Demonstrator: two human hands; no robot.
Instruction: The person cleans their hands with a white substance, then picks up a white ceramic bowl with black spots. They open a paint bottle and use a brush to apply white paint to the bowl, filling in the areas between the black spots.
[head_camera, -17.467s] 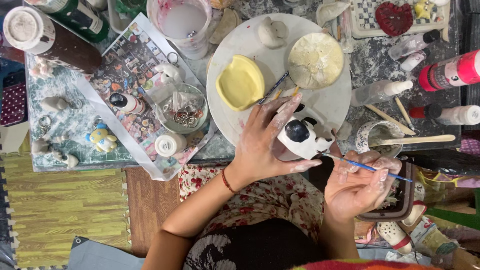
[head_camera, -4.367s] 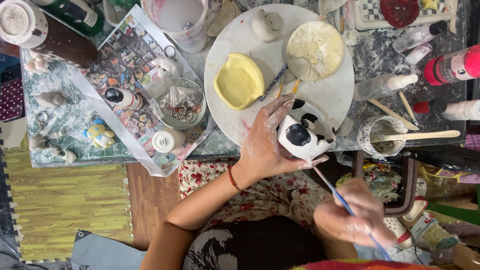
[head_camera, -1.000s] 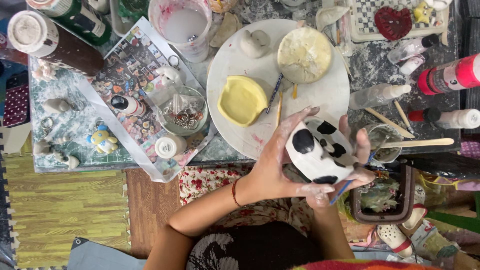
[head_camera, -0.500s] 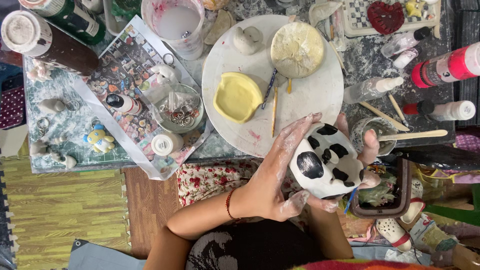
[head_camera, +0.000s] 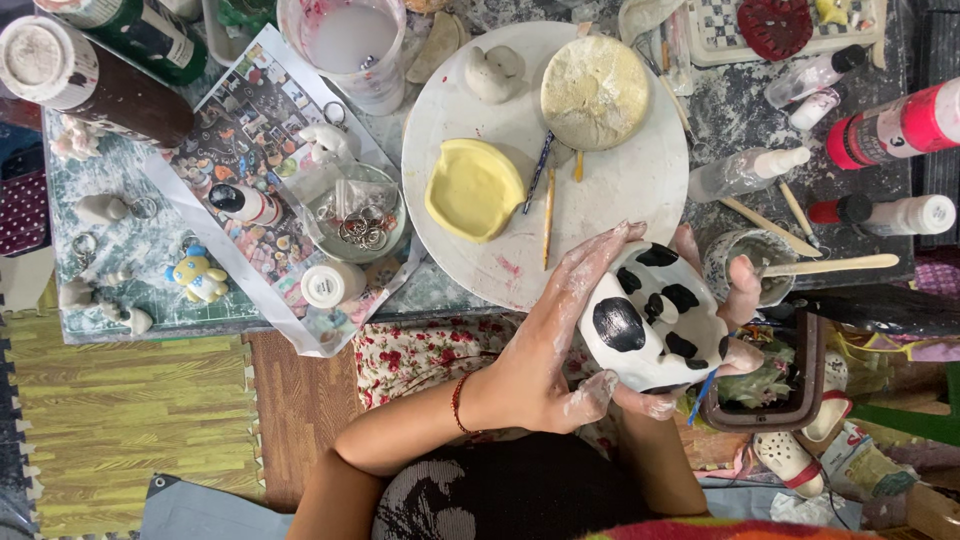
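I see my left hand (head_camera: 545, 360), fingers stretched long, cupping the rounded white ceramic piece with black spots (head_camera: 655, 325). My right hand (head_camera: 725, 320) curls closed around its far side, pinching a thin blue brush (head_camera: 703, 396).

Bright, even overhead light, soft shadows only. Mild glare on the white plate (head_camera: 620, 190) and cup (head_camera: 345, 45). Centre sharp; far corners slightly soft, edges bowed by wide-angle lens, no motion blur

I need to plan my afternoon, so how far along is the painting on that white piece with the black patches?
Several black patches already cover the white piece. Both hands cradle it: left hand along one side, right hand behind it with a blue brush tucked under. Broad white areas remain unpainted; the far side is hidden.
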